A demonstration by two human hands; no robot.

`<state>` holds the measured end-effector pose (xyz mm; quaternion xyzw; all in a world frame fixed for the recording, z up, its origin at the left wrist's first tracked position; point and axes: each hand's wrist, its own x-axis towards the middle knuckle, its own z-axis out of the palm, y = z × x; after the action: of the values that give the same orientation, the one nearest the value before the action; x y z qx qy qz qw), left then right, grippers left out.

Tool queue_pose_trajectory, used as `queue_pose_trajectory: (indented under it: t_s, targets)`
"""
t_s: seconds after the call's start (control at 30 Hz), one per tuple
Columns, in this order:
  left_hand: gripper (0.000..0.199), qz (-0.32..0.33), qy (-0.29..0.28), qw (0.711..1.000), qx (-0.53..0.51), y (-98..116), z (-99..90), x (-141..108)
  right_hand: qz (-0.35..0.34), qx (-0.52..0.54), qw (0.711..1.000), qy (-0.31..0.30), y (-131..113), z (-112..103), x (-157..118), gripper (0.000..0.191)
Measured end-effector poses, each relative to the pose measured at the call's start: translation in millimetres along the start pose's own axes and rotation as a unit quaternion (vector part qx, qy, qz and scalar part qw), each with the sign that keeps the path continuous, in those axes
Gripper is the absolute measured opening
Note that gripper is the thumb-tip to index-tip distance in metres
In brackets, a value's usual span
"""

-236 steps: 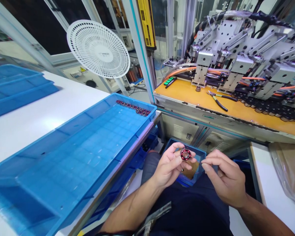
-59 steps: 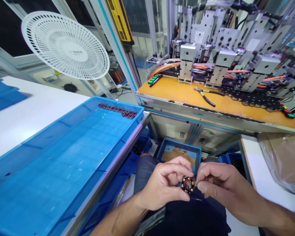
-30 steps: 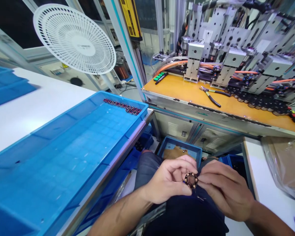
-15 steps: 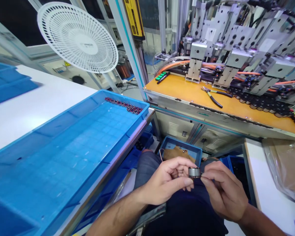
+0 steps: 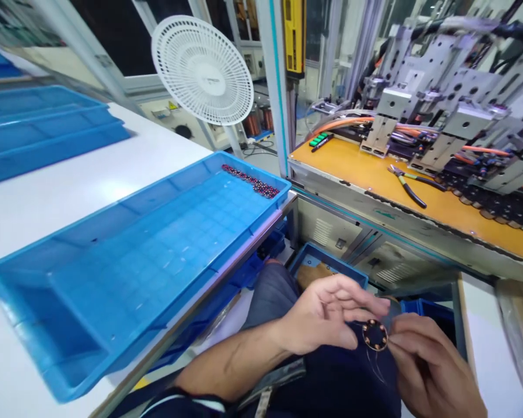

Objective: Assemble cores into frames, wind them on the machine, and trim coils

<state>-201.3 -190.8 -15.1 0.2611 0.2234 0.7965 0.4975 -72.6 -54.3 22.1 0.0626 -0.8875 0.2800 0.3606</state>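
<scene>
A small ring-shaped motor stator (image 5: 368,342) with copper windings faces me, its round centre hole visible. Thin loose wires trail from it across my dark clothing. My right hand (image 5: 431,360) pinches the stator at its right edge between thumb and fingers. My left hand (image 5: 316,319) is just left of the stator, thumb and fingers apart, the fingers reaching over its top; whether a fingertip touches it I cannot tell.
A long blue tray (image 5: 169,273) stands on the white table at left, several stators (image 5: 265,189) at its far end. A white fan (image 5: 204,75) rises behind. Pliers (image 5: 407,187) lie on the orange bench (image 5: 344,165) below a machine. A blue bin (image 5: 353,271) sits beyond my knees.
The stator has turned from side-on to face me, and its loose wires now show. My left hand has opened away from it. The view has swung left.
</scene>
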Motion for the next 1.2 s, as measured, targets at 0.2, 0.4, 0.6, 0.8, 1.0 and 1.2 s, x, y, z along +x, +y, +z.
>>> queue_pose_trajectory:
  t_s: [0.2,0.4,0.6,0.8,1.0,1.2]
  targets:
    - [0.039,-0.148,-0.029,0.985,0.082,0,-4.4,-2,-0.098,-0.075,0.988,-0.088,18,-16,-9,0.018]
    - [0.035,-0.035,-0.011,0.998,0.054,-4,-0.9,-2,-0.042,-0.101,0.991,-0.083,17,-14,-4,0.012]
    - [0.036,0.073,-0.007,0.997,0.0,-2,2.5,2,-0.016,-0.064,0.995,-0.075,12,-9,9,0.012]
    - [0.05,-0.063,0.012,0.998,0.0,-3,-1.4,4,-0.125,-0.078,0.988,-0.052,3,-10,25,0.005]
    - [0.038,-0.097,0.007,0.99,0.1,-1,0.1,2,-0.08,-0.07,0.994,-0.007,-4,-4,29,0.018]
    - [0.026,0.02,0.059,0.994,0.089,5,9.7,0,0.007,-0.051,0.999,0.012,-2,0,25,0.012]
